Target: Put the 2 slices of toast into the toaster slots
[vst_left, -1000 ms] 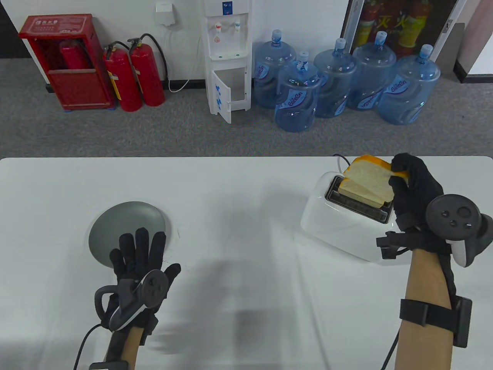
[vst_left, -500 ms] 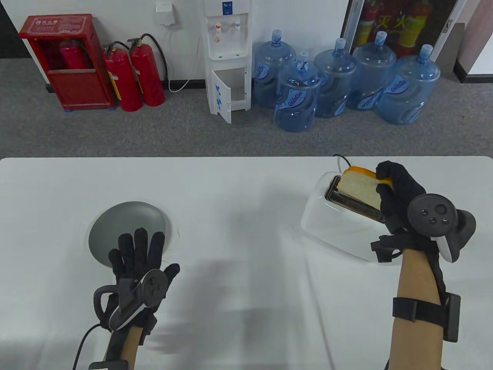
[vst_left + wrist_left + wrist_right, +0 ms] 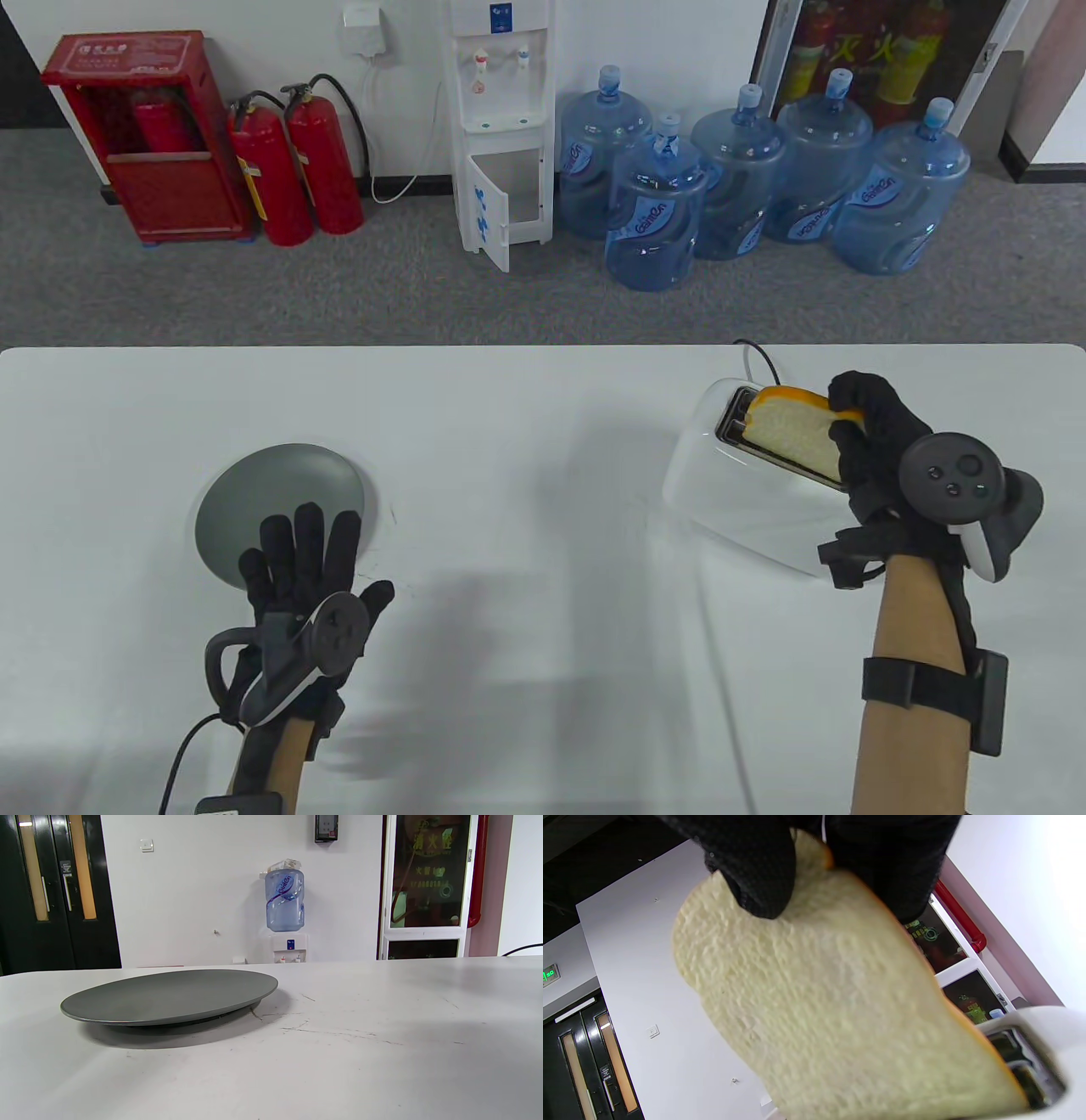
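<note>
A slice of toast (image 3: 793, 431) with an orange crust stands tilted, its lower edge down in a slot of the white toaster (image 3: 738, 501) at the table's right. My right hand (image 3: 850, 418) pinches the slice's upper right corner. In the right wrist view the toast (image 3: 831, 997) fills the frame, pinched at the top between my gloved fingers (image 3: 755, 870), with the toaster's slot (image 3: 1022, 1065) below it. Only one slice shows; I cannot tell where the second one is. My left hand (image 3: 305, 552) lies flat on the table, fingers straight, holding nothing.
A grey plate (image 3: 271, 492) with nothing on it sits just beyond my left fingertips, also in the left wrist view as the plate (image 3: 169, 995). The toaster's black cord (image 3: 759, 356) runs off the table's far edge. Water bottles and fire extinguishers stand on the floor beyond.
My right hand has come down and slightly left, lowering the toast into the toaster. Two slices showed one second ago; one shows now. The left hand has stayed put.
</note>
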